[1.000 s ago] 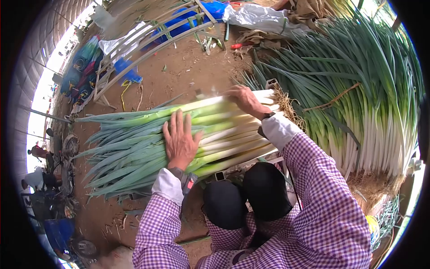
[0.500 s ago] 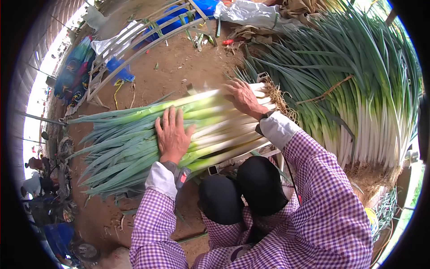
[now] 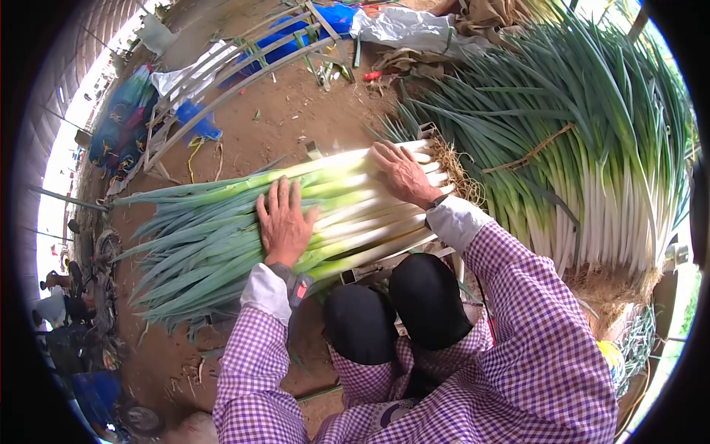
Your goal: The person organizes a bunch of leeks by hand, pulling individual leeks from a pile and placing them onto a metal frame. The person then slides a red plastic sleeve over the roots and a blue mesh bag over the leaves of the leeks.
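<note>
Long-stemmed green onions (image 3: 347, 211) lie side by side in a wide layer across a low metal frame (image 3: 358, 276) in front of my knees. Their green leaves (image 3: 196, 244) fan out to the left, and the roots (image 3: 460, 172) are at the right end. My left hand (image 3: 285, 226) rests flat on the middle of the layer, fingers apart, where green turns to white. On the white stems near the roots lies my right hand (image 3: 404, 176), palm down with its fingers stretched over the far stems. Neither hand is wrapped around anything.
To the right stands a large heap of green onions (image 3: 592, 170), roots down. A slatted wooden rack (image 3: 244, 85) is at the back left with a blue sheet (image 3: 296, 37) behind it. White sheeting (image 3: 403, 28) and a red object (image 3: 372, 75) lie at the back on dirt ground.
My right hand has shifted slightly and now rests steady on the white stems, where it was blurred before. My left hand stays in place. The view has tilted a little.
</note>
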### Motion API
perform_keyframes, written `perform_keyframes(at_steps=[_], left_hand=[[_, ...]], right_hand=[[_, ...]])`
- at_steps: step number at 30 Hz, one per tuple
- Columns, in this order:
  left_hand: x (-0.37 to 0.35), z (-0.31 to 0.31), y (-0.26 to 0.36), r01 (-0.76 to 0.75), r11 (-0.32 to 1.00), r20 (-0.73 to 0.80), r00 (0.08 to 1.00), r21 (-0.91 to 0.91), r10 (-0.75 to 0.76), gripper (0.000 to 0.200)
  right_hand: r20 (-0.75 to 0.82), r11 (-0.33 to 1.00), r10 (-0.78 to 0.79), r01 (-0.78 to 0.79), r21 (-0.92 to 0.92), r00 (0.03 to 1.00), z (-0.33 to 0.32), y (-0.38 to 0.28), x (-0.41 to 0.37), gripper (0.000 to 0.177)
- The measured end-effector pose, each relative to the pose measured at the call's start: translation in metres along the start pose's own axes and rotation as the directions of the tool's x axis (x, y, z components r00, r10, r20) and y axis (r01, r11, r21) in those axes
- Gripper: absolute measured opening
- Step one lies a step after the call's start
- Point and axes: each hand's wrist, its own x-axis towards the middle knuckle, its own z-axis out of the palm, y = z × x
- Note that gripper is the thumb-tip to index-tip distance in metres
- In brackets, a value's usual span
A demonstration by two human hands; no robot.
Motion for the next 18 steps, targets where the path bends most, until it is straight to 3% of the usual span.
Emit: perform_keyframes(at_steps=[8,12,18], left_hand=[[-0.001,0.002,0.000,0.002,1.000,-0.003,1.000,0.006,-0.002,0.069],[0.000,0.001,0.000,0.006,1.000,0.003,1.000,0.016,-0.006,0.069],[0.000,0.004,-0.001,0.000,0.999,-0.002,1.000,0.047,0.001,0.069]], right_hand=[[0.105,0.999,0.002,-0.005,0.033,0.994,-0.019,-0.014,-0.034,0.065],[0.002,0.999,-0.040,0.040,-0.032,0.999,-0.011,-0.012,-0.043,0.065],[-0.006,0.998,-0.057,0.057,-0.032,0.998,-0.017,-0.017,-0.042,0.062]])
